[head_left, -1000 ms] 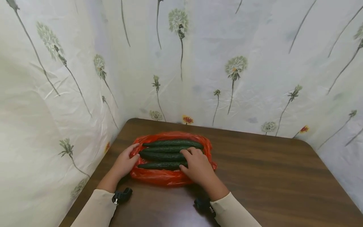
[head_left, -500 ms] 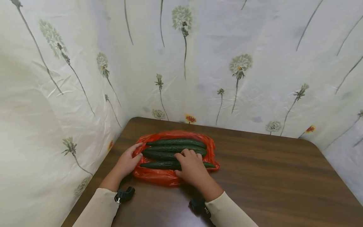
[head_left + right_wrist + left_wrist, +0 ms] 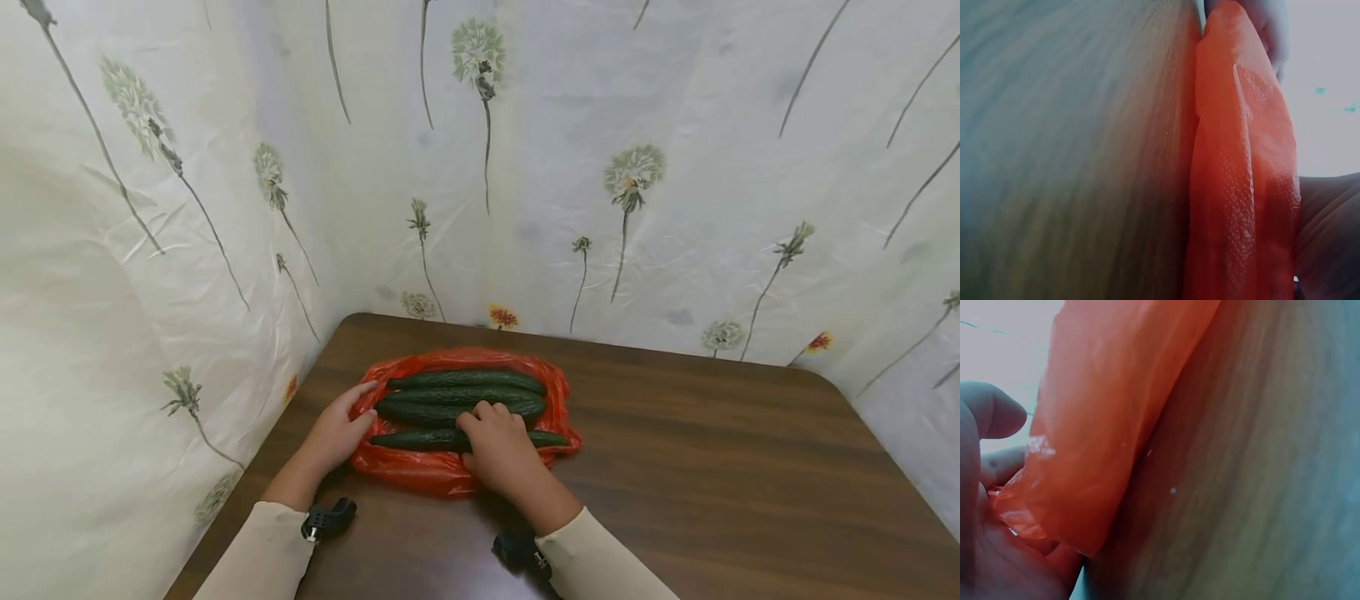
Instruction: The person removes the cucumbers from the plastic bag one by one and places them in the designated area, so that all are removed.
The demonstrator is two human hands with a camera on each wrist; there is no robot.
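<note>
Several dark green cucumbers (image 3: 465, 380) lie side by side in an opened red plastic bag (image 3: 420, 479) on the table. In the head view, my right hand (image 3: 498, 450) is over the front cucumber (image 3: 412, 439), with bent fingers on its far side and the thumb on its near side. That cucumber shows at both sides of the hand. My left hand (image 3: 335, 429) rests at the bag's left edge with thumb and fingers apart, near the cucumber ends. The left wrist view shows bag film (image 3: 1097, 444) against the fingers. In the right wrist view, the bag's side (image 3: 1241, 175) hides most of the hand.
The brown wooden table (image 3: 712, 467) stretches off to the right of the bag. Flower-printed sheeting (image 3: 540, 167) stands behind its back edge and along the left. A black wrist device (image 3: 330, 518) sits at each wrist.
My right hand has slid left and nearer to me, from across several cucumbers onto the front one. More of the other cucumbers shows. My left hand stays at the bag's edge; the view shifted slightly.
</note>
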